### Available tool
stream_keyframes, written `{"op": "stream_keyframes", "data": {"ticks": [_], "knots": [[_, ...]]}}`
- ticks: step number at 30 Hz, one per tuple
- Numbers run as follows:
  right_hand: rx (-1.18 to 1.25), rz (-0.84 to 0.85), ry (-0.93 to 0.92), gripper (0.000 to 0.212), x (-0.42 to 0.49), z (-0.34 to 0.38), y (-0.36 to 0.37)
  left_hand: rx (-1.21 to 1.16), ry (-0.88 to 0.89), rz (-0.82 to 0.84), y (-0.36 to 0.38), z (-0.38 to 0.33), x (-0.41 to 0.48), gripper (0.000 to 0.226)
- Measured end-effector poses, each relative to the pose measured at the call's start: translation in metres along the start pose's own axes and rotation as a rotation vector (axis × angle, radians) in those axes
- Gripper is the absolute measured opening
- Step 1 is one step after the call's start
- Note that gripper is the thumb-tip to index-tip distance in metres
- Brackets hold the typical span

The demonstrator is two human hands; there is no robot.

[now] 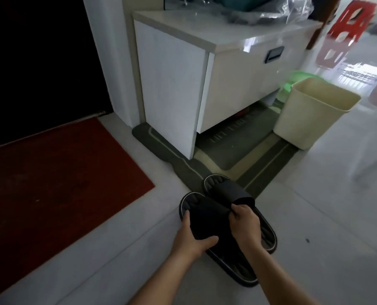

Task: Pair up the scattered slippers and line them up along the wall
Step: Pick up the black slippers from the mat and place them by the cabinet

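Observation:
Two black slippers with pale trim lie side by side on the grey floor, toes pointing up-left toward the white cabinet. My left hand (pixel 193 236) grips the strap of the left slipper (pixel 205 219) from the side and below. My right hand (pixel 244 223) pinches the strap of the right slipper (pixel 233 194) at its near edge. The right slipper's toe overlaps the corner of a dark green mat (pixel 264 170). Both heels lie near my forearms.
A white cabinet (pixel 172 84) stands on the green mat just beyond the slippers. A beige bin (pixel 310 115) sits to its right. A red doormat (pixel 51 172) lies at the left before a dark doorway. Red stools (pixel 348 31) stand far right.

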State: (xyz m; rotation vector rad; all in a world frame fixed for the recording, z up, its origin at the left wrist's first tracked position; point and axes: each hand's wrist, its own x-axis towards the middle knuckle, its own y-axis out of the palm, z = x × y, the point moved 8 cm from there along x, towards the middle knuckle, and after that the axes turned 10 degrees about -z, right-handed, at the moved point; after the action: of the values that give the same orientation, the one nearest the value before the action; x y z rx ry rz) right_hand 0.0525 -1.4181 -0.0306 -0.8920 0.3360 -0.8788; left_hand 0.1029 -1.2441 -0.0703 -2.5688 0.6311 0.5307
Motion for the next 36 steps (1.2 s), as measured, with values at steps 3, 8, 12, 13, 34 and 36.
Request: {"op": "stream_keyframes", "data": {"ticks": [3,8,12,13,34,36], "knots": [[0.012,-0.041,0.016,0.031,0.030,-0.017,0.002,0.067,0.043,-0.008,0.020,-0.010,0.023,0.113],[0.036,0.095,0.122,0.039,0.047,-0.054,0.027,0.288,0.067,-0.052,0.043,-0.006,0.040,0.097],[0.036,0.172,0.091,0.050,0.046,-0.062,0.042,0.553,0.124,-0.127,0.049,-0.014,0.046,0.107],[0.024,0.188,0.086,0.051,0.047,-0.064,0.043,0.580,0.131,-0.123,0.052,-0.017,0.048,0.107],[-0.022,0.049,0.007,0.034,0.039,-0.061,0.029,0.543,0.183,-0.082,0.042,-0.019,0.044,0.106],[-0.029,0.007,-0.028,0.032,0.036,-0.060,0.024,0.534,0.191,-0.090,0.044,-0.017,0.043,0.107]]}}
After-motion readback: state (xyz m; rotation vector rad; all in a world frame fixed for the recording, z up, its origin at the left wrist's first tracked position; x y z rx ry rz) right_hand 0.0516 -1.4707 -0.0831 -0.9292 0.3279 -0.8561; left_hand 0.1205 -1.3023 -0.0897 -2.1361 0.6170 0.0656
